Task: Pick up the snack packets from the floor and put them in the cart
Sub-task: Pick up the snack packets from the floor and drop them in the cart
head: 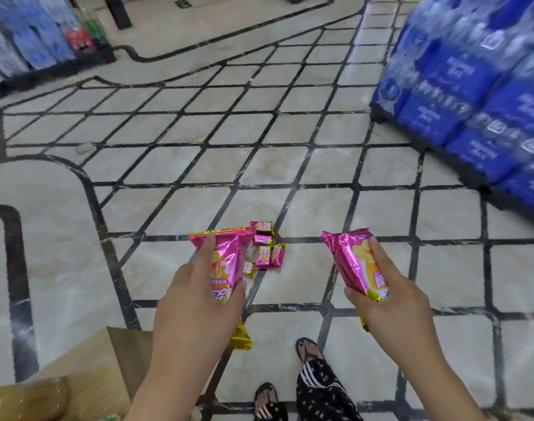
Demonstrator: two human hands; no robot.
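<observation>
My left hand point(196, 302) grips a pink and yellow snack packet point(227, 262) above the floor, thumb under it and fingers over its face. A second pink packet point(355, 264) is held the same way by my right hand point(390, 302), off to the right. Between and beyond the two hands, several small pink snack packets point(264, 249) lie in a loose pile on the tiled floor. No cart shows as such; a brown cardboard box point(107, 378) sits at the lower left.
Stacked blue packs of bottled water point(472, 95) fill the right side on a dark pallet. A low shelf with blue and red goods point(41, 47) stands at the far left. My feet in sandals point(308, 354) are below the hands. A yellowish bag point(25, 399) lies in the box.
</observation>
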